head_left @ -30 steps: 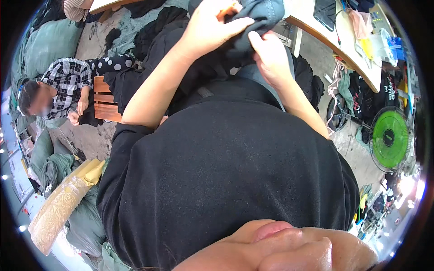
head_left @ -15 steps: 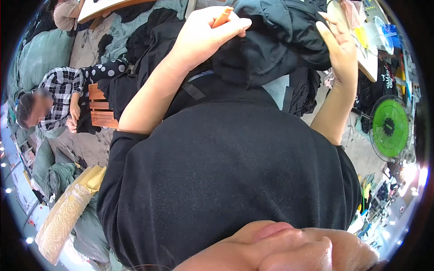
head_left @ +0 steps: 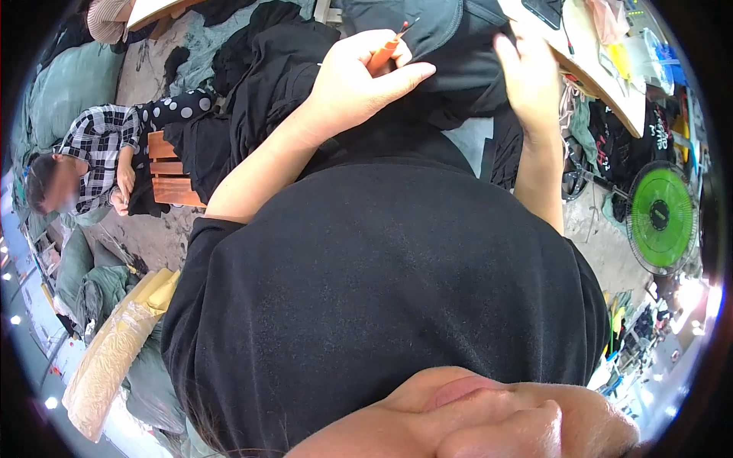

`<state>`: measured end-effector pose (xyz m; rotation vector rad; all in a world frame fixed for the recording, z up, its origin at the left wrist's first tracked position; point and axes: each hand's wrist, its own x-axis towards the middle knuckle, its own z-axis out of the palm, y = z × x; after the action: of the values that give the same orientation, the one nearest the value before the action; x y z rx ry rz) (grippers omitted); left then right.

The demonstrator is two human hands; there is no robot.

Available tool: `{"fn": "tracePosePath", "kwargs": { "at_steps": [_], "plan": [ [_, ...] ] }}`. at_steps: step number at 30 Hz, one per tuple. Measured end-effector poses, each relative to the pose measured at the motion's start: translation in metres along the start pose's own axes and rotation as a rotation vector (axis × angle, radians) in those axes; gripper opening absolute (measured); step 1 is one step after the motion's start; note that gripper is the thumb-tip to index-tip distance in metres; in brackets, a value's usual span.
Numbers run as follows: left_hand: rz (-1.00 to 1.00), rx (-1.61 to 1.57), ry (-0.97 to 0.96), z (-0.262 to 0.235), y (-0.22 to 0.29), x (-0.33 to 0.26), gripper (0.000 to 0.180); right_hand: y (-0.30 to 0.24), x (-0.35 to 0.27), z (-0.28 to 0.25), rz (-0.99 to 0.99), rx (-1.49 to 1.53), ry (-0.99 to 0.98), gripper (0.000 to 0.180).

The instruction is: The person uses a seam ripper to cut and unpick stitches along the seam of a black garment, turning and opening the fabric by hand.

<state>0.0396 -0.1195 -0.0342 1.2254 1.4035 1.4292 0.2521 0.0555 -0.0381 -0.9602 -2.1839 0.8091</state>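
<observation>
An orange-handled seam ripper (head_left: 385, 55) is gripped in my left hand (head_left: 355, 84), its thin dark forked tip with a red bead pointing up and away. Under and beyond that hand a dark garment (head_left: 466, 69) with a seam lies spread across my lap and the table. My right hand (head_left: 534, 84) is at the garment's right side, with its fingers stretched and the thumb apart. It touches or hovers just over the cloth; which of these, I cannot tell.
A phone (head_left: 544, 11) lies on the pale worktable (head_left: 611, 95) at the right. Beyond its corner stands a green fan (head_left: 660, 217). Black clothes (head_left: 263, 69) are heaped to the left, near a wooden slatted stool (head_left: 172, 179). A co-worker in a checked shirt (head_left: 99, 141) sits there. A plastic-wrapped roll (head_left: 111, 359) leans nearby.
The garment has been lowered and spread flatter. My right hand has moved left and no longer holds up its bunched edge. The seam ripper's tip now shows as my left hand shifted slightly down.
</observation>
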Motion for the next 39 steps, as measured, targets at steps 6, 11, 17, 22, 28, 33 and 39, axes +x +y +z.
{"fn": "tracePosePath", "kwargs": {
  "at_steps": [6,11,17,22,28,33,39],
  "plan": [
    [0.136,0.137,0.107,0.0,0.001,-0.018,0.03,-0.075,-0.02,-0.007,0.079,0.558,-0.119,0.018],
    [0.659,0.605,0.205,-0.005,-0.002,-0.018,0.025,-0.104,-0.037,0.029,0.35,0.704,-0.458,0.014],
    [0.826,0.83,0.182,-0.009,0.003,-0.022,0.027,-0.101,-0.044,0.049,0.235,0.837,-0.309,0.013],
    [0.753,0.789,0.121,-0.01,0.008,-0.022,0.025,-0.102,-0.047,0.049,0.276,0.973,-0.296,0.011],
    [0.373,0.397,0.089,-0.025,0.042,-0.037,0.015,-0.103,-0.047,0.05,0.073,0.988,-0.082,0.009],
    [0.049,0.031,0.049,-0.042,0.031,-0.063,0.013,-0.089,-0.045,0.075,0.19,0.995,-0.298,0.01],
    [0.16,0.485,0.106,-0.043,0.016,-0.082,0.018,-0.084,-0.055,0.104,0.243,0.967,-0.344,0.009]
  ]
}}
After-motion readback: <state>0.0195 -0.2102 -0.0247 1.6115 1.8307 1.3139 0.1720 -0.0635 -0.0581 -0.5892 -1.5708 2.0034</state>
